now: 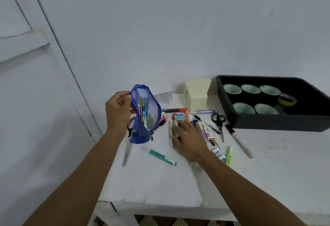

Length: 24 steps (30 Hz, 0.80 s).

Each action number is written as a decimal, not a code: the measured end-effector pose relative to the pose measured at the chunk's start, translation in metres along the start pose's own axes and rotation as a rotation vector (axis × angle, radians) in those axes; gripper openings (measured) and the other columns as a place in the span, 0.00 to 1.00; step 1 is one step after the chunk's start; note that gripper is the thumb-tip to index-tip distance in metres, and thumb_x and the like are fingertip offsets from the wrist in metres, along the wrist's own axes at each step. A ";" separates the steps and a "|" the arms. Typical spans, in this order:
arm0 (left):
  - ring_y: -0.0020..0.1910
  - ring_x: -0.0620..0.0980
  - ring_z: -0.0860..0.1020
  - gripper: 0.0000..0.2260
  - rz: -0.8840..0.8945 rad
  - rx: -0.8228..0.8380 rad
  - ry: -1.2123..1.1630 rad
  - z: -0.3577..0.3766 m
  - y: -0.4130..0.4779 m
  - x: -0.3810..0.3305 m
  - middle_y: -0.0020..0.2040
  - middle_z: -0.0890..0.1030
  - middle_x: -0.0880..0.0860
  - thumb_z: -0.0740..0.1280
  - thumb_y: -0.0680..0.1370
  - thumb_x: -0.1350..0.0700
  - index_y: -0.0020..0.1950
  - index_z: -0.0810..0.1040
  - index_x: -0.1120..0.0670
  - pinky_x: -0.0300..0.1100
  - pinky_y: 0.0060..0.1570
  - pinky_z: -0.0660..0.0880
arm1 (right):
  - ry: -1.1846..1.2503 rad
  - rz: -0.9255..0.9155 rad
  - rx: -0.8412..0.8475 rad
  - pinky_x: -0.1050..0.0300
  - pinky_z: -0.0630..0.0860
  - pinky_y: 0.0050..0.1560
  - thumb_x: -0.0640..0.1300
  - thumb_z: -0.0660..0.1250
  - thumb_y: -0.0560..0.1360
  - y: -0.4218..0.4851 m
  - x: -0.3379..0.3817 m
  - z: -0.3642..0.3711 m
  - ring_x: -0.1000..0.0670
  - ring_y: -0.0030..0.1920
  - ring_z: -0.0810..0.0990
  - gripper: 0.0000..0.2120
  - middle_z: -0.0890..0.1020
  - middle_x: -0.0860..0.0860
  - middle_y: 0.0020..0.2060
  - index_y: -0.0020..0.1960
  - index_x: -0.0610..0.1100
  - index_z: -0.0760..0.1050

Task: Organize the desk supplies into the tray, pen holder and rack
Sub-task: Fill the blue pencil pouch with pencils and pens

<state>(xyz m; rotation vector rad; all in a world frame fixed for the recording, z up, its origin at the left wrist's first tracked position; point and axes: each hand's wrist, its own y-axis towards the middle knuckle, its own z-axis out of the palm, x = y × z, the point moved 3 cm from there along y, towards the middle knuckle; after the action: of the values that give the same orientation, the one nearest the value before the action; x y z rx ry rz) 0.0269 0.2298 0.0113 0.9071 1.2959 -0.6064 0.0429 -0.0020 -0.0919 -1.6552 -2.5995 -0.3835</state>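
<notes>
A white painted table (267,172), its surface rough and scuffed, carries everything. At its far right corner stands the black plastic tray (278,123), rectangular with rounded corners and smooth walls; inside it five dark tape rolls (250,89) with pale green cores lie flat, and a yellow tape roll (287,100) leans on them. Just left of the tray stands the cream pen holder (196,95), a plain matte box. Further left of the tray, the left hand (117,111) pinches the top edge of a blue mesh pencil pouch (148,115), which hangs upright with its zip open; a pencil and a compass show through the netting. Between pouch and tray the right hand (187,136) lies flat, fingers spread, on a loose heap of pens and markers (205,124). Black-handled scissors (218,122) lie just beside the tray's near left corner, blades pointing toward the person. A longer pair of scissors (127,151) lies partly under the pouch. Well left of the tray lies a teal highlighter (159,156), and nearer the tray a yellow-green highlighter (229,156). A small rectangular eraser (180,117) rests at the right hand's fingertips.
</notes>
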 end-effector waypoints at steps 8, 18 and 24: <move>0.33 0.49 0.80 0.07 -0.005 0.025 -0.001 -0.013 0.016 0.007 0.41 0.83 0.53 0.63 0.79 0.62 0.51 0.80 0.55 0.40 0.33 0.79 | 0.066 -0.121 0.058 0.37 0.48 0.75 0.55 0.58 0.78 0.034 0.036 0.006 0.46 0.77 0.53 0.25 0.60 0.50 0.76 0.74 0.52 0.62; 0.36 0.51 0.82 0.07 -0.007 0.020 0.011 -0.036 0.028 0.016 0.42 0.83 0.53 0.63 0.79 0.62 0.52 0.80 0.56 0.44 0.36 0.81 | 0.081 -0.176 0.017 0.39 0.64 0.69 0.52 0.53 0.79 0.038 0.048 0.016 0.48 0.67 0.70 0.18 0.75 0.49 0.63 0.61 0.47 0.75; 0.36 0.50 0.82 0.07 -0.012 0.063 0.032 -0.034 0.026 0.020 0.42 0.83 0.52 0.63 0.80 0.62 0.51 0.80 0.55 0.43 0.36 0.81 | 0.159 -0.170 -0.065 0.44 0.64 0.71 0.50 0.52 0.79 0.020 0.029 0.010 0.44 0.70 0.69 0.22 0.74 0.45 0.67 0.66 0.43 0.75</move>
<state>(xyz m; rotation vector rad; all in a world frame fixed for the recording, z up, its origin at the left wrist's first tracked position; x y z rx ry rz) 0.0333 0.2743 -0.0032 0.9648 1.3176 -0.6480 0.0492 0.0335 -0.0928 -1.3616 -2.6405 -0.5875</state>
